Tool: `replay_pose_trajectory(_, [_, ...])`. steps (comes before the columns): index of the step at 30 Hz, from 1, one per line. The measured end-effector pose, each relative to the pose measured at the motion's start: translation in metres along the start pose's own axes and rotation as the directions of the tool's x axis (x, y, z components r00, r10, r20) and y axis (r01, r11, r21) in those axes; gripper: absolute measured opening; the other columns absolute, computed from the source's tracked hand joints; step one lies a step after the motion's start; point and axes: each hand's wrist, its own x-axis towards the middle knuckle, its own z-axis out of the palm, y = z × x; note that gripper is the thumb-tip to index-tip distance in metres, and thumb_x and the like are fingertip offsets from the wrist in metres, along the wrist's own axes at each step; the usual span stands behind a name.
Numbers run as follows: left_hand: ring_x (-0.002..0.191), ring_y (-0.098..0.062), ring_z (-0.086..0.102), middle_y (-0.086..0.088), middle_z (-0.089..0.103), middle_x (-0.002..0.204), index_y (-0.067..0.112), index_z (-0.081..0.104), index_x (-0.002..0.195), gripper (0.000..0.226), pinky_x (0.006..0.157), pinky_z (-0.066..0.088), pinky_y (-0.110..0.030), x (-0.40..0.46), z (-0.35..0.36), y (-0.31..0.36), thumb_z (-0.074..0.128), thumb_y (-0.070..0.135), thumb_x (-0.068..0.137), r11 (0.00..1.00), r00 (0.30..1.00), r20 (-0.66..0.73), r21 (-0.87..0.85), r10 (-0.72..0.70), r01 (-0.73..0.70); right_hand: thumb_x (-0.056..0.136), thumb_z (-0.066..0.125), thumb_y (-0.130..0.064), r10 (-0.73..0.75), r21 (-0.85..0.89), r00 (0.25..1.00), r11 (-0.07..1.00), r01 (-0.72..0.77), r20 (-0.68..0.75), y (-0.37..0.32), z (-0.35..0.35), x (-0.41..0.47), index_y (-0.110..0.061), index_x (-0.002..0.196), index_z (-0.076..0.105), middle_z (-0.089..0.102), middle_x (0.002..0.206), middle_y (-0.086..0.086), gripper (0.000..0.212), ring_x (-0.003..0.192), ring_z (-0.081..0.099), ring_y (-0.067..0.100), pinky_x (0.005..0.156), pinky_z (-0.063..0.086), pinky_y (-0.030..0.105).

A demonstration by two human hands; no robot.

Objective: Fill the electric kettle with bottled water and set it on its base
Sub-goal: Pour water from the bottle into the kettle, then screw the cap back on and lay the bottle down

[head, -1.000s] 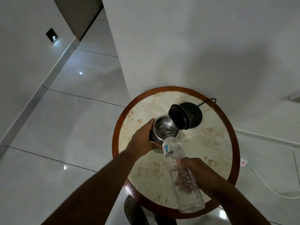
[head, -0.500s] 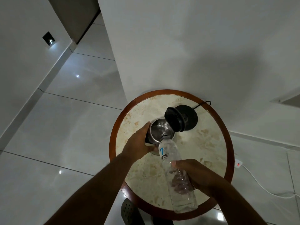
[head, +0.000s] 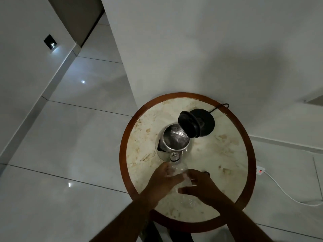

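Note:
A steel electric kettle [head: 172,142] stands on the round marble table [head: 227,154] with its black lid [head: 189,124] tipped up; water glints inside. Its black round base [head: 207,119] lies just behind it, to the right, with a cord running off the table. A clear plastic water bottle [head: 176,167], uncapped, stands upright just in front of the kettle. My left hand [head: 164,180] wraps the bottle's left side and my right hand [head: 201,186] holds its right side lower down. A small dark cap [head: 206,173] lies by my right hand.
The table stands against a white wall, its wooden rim [head: 122,154] all round. On the tiled floor to the right, a white power strip [head: 260,171] with a red light trails a white cable. Dark objects sit under the table's near edge.
The bottle has come away from the kettle's mouth and been turned upright in front of it. My left hand left the kettle and now holds the bottle together with my right hand.

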Motion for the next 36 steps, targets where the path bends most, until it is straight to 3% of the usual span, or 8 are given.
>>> replay_pose_trajectory(4, [0.094, -0.001, 0.062, 0.017, 0.065, 0.105, 0.042, 0.056, 0.104, 0.055, 0.07, 0.05, -0.018, 0.002, 0.008, 0.007, 0.086, 0.048, 0.059, 0.96, 0.981, -0.067, 0.23, 0.183, -0.163, 0.064, 0.088, -0.033, -0.065, 0.019, 0.988, 0.997, 0.068, -0.139, 0.006, 0.011, -0.006, -0.03, 0.114, 0.06, 0.067, 0.109, -0.01, 0.057, 0.101, 0.063, 0.009, 0.091, 0.053, 0.033])
replay_pose_trajectory(7, [0.101, -0.005, 0.061, 0.017, 0.064, 0.113, 0.037, 0.055, 0.121, 0.07, 0.078, 0.052, -0.02, 0.004, 0.008, 0.007, 0.088, 0.044, 0.061, 0.918, 0.961, -0.046, 0.314, 0.272, -0.245, 0.066, 0.086, -0.036, -0.061, -0.013, 0.986, 0.998, 0.06, -0.156, 0.013, 0.006, -0.009, -0.03, 0.127, 0.056, 0.059, 0.119, -0.013, 0.069, 0.1, 0.058, 0.004, 0.087, 0.053, 0.028])
replay_pose_trajectory(9, [0.103, -0.004, 0.062, 0.016, 0.065, 0.114, 0.036, 0.055, 0.123, 0.072, 0.084, 0.054, -0.025, 0.006, 0.012, 0.012, 0.09, 0.041, 0.06, 0.9, 0.952, -0.009, 0.329, 0.305, -0.285, 0.067, 0.085, -0.038, -0.01, -0.138, 0.977, 0.99, -0.02, -0.211, 0.024, -0.011, -0.008, -0.028, 0.13, 0.052, 0.052, 0.121, -0.01, 0.073, 0.102, 0.055, 0.006, 0.085, 0.049, 0.02])
replay_pose_trajectory(14, [0.09, 0.017, 0.06, 0.031, 0.068, 0.094, 0.039, 0.059, 0.097, 0.055, 0.066, 0.046, -0.003, 0.022, 0.036, 0.025, 0.093, 0.015, 0.06, 0.86, 0.917, 0.096, 0.32, 0.387, -0.397, 0.076, 0.077, -0.039, 0.123, -0.304, 0.908, 0.917, -0.258, -0.401, 0.065, -0.046, 0.008, -0.019, 0.133, 0.049, 0.052, 0.127, 0.008, 0.068, 0.115, 0.053, 0.024, 0.096, 0.045, 0.033])
replay_pose_trajectory(21, [0.1, 0.001, 0.063, 0.01, 0.067, 0.109, 0.025, 0.061, 0.118, 0.066, 0.078, 0.051, -0.012, 0.042, 0.056, 0.021, 0.093, 0.018, 0.06, 0.822, 0.896, 0.164, 0.356, 0.413, -0.445, 0.088, 0.057, -0.019, -0.068, -0.556, 0.929, 0.816, -0.159, -0.364, 0.092, -0.025, 0.046, -0.008, 0.101, 0.061, 0.052, 0.1, 0.015, 0.018, 0.081, 0.061, 0.034, 0.069, 0.054, 0.039])
replay_pose_trajectory(28, [0.104, 0.008, 0.058, 0.022, 0.061, 0.113, 0.035, 0.057, 0.118, 0.068, 0.074, 0.056, -0.019, 0.047, 0.065, 0.022, 0.092, 0.021, 0.061, 0.811, 0.896, 0.183, 0.381, 0.404, -0.444, 0.082, 0.074, -0.019, 0.018, -0.124, 0.781, 0.985, -0.122, -0.624, 0.066, -0.072, 0.005, -0.009, 0.114, 0.065, 0.064, 0.102, 0.005, 0.034, 0.077, 0.061, 0.008, 0.07, 0.044, 0.012])
replay_pose_trajectory(32, [0.101, 0.009, 0.058, 0.028, 0.059, 0.109, 0.041, 0.052, 0.119, 0.07, 0.075, 0.053, -0.012, 0.049, 0.073, 0.028, 0.091, 0.023, 0.064, 0.779, 0.881, 0.234, 0.413, 0.411, -0.472, 0.08, 0.076, -0.021, -0.327, -0.321, 0.81, 0.93, 0.182, -0.487, 0.013, -0.088, -0.043, -0.018, 0.112, 0.065, 0.056, 0.097, -0.009, 0.033, 0.074, 0.06, 0.002, 0.068, 0.049, 0.006])
replay_pose_trajectory(36, [0.1, 0.008, 0.057, 0.026, 0.057, 0.11, 0.028, 0.051, 0.127, 0.071, 0.076, 0.043, -0.002, 0.054, 0.077, 0.031, 0.089, 0.022, 0.068, 0.744, 0.857, 0.272, 0.425, 0.438, -0.516, 0.085, 0.07, -0.016, -0.429, -0.501, 0.85, 0.832, 0.239, -0.306, -0.014, -0.089, -0.062, -0.016, 0.112, 0.064, 0.053, 0.107, -0.002, 0.028, 0.08, 0.055, 0.006, 0.073, 0.05, 0.012])
